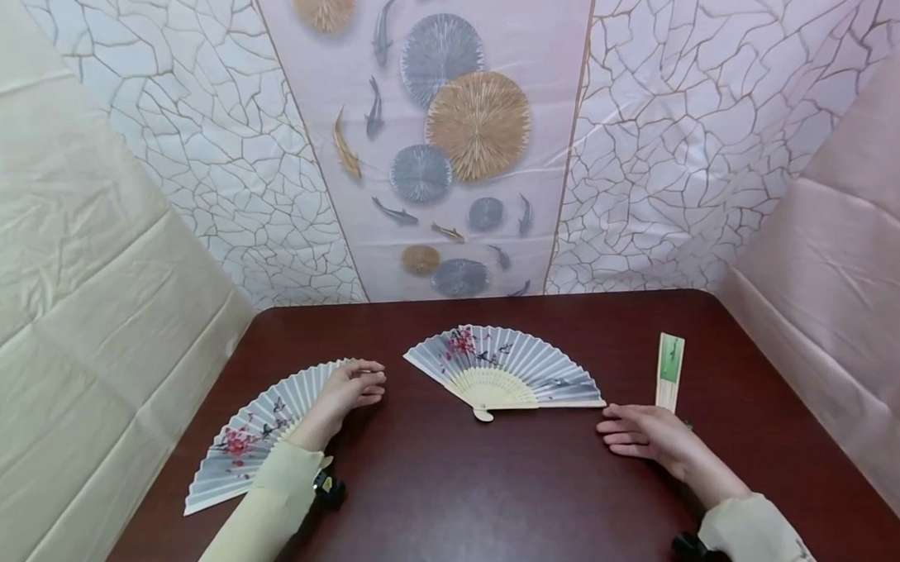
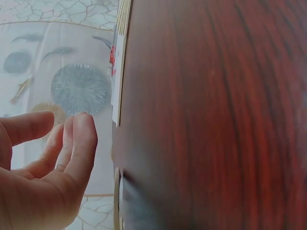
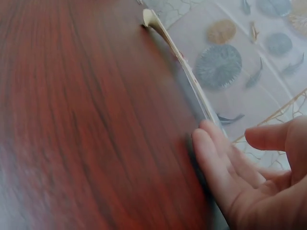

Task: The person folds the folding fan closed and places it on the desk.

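Observation:
An open folding fan (image 1: 506,370) with red blossoms and dark birds lies across the middle of the table, its pivot end toward me. At the left lies a similar open fan (image 1: 239,447); my left hand (image 1: 342,397) overlaps its inner part, fingers gently bent and holding nothing. My right hand (image 1: 656,437), fingers extended and thumb apart, is beside the right tip of the middle fan, holding nothing. Just behind that hand is a closed fan (image 1: 670,361) with a green panel, its lower end hidden. The right wrist view has the fingertips overlapping the middle fan's edge (image 3: 189,74).
Beneath the fans is a dark red-brown wooden table (image 1: 480,497). A patterned cloth backdrop (image 1: 452,223) rises behind its far edge. Pale cloth walls (image 1: 84,318) close in both sides. Dark devices sit at both wrists, the left one (image 1: 329,488) near the tabletop.

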Action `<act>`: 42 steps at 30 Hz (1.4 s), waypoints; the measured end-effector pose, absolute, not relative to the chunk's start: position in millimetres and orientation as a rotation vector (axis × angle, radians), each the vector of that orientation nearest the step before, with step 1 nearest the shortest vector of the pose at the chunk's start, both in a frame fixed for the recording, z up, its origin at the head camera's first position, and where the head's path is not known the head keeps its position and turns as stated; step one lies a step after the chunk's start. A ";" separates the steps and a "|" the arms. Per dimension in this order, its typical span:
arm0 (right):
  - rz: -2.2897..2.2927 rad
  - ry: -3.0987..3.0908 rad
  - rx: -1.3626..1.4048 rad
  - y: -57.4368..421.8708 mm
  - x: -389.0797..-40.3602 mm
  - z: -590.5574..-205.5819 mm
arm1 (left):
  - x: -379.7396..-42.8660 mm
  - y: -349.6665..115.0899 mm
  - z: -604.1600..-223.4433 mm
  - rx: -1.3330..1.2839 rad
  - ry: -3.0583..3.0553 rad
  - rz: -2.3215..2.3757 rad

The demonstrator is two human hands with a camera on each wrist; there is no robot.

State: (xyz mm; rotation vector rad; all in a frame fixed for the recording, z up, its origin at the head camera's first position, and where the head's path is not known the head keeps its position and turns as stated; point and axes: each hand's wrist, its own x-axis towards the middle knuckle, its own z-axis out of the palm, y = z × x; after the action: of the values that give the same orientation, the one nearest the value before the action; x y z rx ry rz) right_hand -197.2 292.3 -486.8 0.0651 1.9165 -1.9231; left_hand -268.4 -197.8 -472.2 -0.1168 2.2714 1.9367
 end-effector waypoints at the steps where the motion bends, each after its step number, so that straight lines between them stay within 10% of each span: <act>1: -1.920 1.895 0.050 290.5 -197.1 -487.7 | -268.2 -196.1 -473.3 -0.118 2.266 1.933; 42: -2.108 1.697 0.206 225.2 -248.6 -489.0 | -314.1 -169.1 -483.7 -0.151 2.224 1.881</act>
State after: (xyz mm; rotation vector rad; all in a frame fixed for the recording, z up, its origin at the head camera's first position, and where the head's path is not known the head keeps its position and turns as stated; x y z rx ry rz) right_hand -248.6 225.2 -489.0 0.2062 1.6969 -2.1076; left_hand -314.1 -169.1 -483.7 -0.1505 2.2237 1.8812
